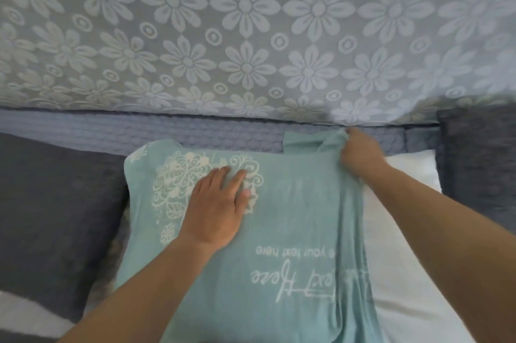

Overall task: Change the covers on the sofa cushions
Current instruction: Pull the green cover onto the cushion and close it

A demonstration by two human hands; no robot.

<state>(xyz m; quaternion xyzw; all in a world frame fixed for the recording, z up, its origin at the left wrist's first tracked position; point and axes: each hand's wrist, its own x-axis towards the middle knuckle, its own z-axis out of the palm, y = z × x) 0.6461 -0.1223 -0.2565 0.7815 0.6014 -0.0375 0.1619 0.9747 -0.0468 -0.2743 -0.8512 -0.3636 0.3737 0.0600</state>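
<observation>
A teal cushion cover (290, 219) with a white floral print and upside-down white lettering lies over a cushion on the sofa seat. The white inner cushion (405, 231) sticks out bare on the cover's right side. My left hand (215, 205) rests flat on the floral print, fingers straight. At the cover's far right corner, my right hand (360, 151) grips a bunched edge of the teal fabric, close to the sofa back.
A dark grey cushion (55, 217) lies at the left, another dark grey cushion (480, 161) at the right. The sofa back (251, 35) wears a grey-blue throw with pale flowers. A quilted blue seat cover (167, 130) runs behind the cushions.
</observation>
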